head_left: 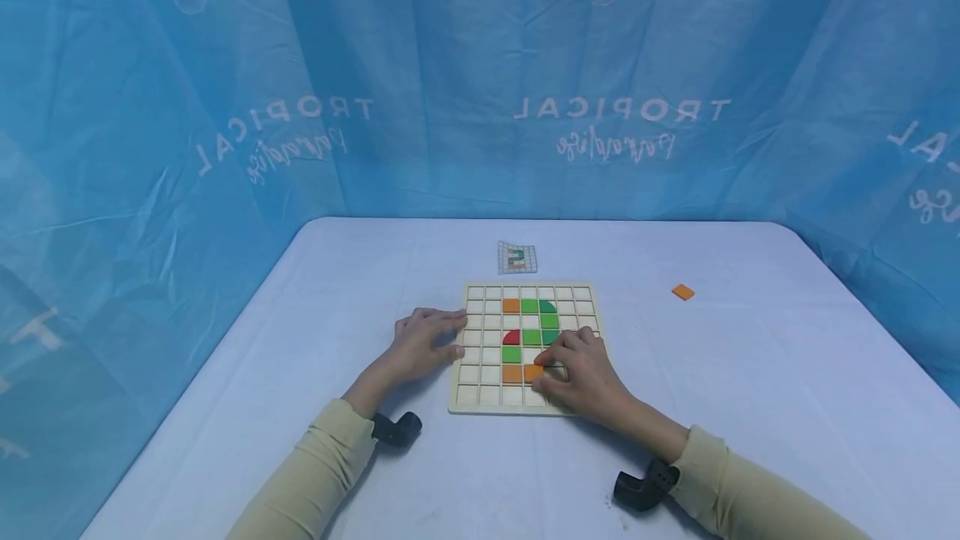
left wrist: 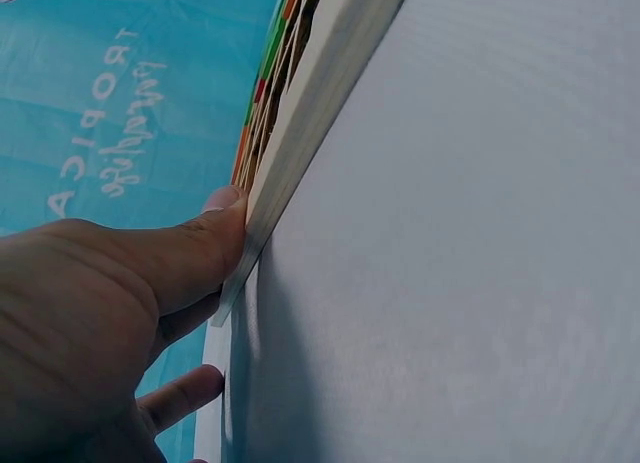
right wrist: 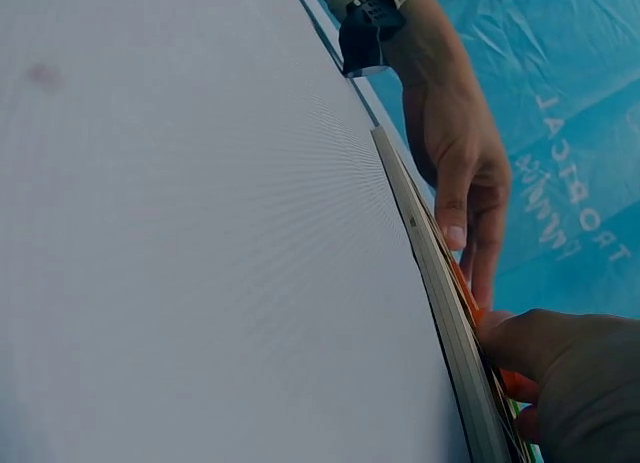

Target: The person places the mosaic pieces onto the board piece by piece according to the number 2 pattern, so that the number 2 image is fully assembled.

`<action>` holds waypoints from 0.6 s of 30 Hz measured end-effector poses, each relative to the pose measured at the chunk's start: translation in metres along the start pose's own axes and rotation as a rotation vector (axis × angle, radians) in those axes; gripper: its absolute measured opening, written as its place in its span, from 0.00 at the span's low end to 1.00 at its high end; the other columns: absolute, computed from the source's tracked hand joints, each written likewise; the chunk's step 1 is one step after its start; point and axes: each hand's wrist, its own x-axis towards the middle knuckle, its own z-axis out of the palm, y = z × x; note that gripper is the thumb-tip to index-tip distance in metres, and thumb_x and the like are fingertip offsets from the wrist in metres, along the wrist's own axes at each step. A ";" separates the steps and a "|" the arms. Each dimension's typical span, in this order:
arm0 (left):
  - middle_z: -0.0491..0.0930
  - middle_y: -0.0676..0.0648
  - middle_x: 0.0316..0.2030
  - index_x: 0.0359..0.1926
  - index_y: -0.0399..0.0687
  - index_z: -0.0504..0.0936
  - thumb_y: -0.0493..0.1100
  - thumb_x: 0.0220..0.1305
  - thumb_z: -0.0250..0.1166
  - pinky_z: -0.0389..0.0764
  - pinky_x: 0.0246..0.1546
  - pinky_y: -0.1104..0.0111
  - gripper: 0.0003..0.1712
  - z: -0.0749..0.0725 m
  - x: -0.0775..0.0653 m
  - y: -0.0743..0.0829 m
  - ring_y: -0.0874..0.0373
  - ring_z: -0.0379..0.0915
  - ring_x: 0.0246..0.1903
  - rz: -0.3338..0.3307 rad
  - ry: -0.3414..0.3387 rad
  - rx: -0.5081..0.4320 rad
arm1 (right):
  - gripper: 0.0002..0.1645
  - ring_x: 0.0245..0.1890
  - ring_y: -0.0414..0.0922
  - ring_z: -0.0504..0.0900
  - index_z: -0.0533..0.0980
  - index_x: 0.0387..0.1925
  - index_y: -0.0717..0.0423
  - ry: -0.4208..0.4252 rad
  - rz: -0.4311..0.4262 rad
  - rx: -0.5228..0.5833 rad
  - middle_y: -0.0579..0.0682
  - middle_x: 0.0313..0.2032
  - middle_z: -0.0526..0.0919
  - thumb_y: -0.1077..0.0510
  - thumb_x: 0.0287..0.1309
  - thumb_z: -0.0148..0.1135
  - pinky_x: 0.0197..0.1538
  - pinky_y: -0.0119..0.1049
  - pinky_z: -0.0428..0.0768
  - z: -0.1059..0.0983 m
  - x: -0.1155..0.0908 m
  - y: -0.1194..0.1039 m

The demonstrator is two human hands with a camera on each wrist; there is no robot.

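Note:
A pale wooden grid board (head_left: 471,396) lies on the table with orange, green and red tiles set in some of its squares. My left hand (head_left: 416,348) rests at the board's left edge, thumb and fingers extended; the left wrist view shows the thumb (left wrist: 205,238) against the rim. Over the lower middle of the board, my right hand (head_left: 588,373) pinches an orange square tile (head_left: 532,372) between thumb and fingertips, at a square beside another orange tile (head_left: 512,374). That hand covers part of the board's right side. A red quarter-round tile (head_left: 512,338) sits further up.
Behind the board lies a small pattern card (head_left: 517,257) with a grid and coloured shapes. One loose orange tile (head_left: 683,292) lies on the white-covered table (head_left: 750,357) to the right. A blue printed curtain (head_left: 480,165) hangs behind the table.

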 end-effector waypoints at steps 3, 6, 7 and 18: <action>0.68 0.50 0.65 0.64 0.47 0.73 0.49 0.61 0.67 0.54 0.58 0.46 0.31 0.000 0.000 0.000 0.48 0.58 0.63 -0.006 -0.004 0.000 | 0.15 0.37 0.44 0.65 0.84 0.34 0.50 -0.012 0.017 0.000 0.43 0.35 0.76 0.50 0.43 0.77 0.41 0.42 0.63 0.000 0.000 -0.001; 0.68 0.51 0.65 0.65 0.48 0.73 0.49 0.62 0.67 0.53 0.59 0.47 0.31 0.001 0.000 -0.001 0.48 0.57 0.64 -0.011 -0.008 0.004 | 0.15 0.37 0.44 0.65 0.84 0.34 0.50 -0.015 0.020 0.002 0.43 0.35 0.76 0.50 0.43 0.77 0.41 0.42 0.63 0.000 0.000 -0.001; 0.68 0.51 0.66 0.65 0.49 0.73 0.50 0.62 0.66 0.53 0.59 0.47 0.31 0.001 0.001 -0.001 0.48 0.57 0.64 -0.013 -0.010 0.003 | 0.15 0.37 0.44 0.65 0.84 0.34 0.50 -0.014 0.018 0.001 0.43 0.35 0.76 0.50 0.43 0.77 0.41 0.42 0.63 0.000 0.000 -0.001; 0.68 0.51 0.66 0.65 0.47 0.73 0.49 0.61 0.67 0.53 0.58 0.45 0.31 0.000 0.000 -0.001 0.47 0.57 0.64 0.000 -0.006 -0.002 | 0.17 0.37 0.44 0.65 0.84 0.34 0.50 0.002 -0.002 0.006 0.44 0.34 0.76 0.49 0.42 0.78 0.41 0.42 0.63 0.000 0.000 0.000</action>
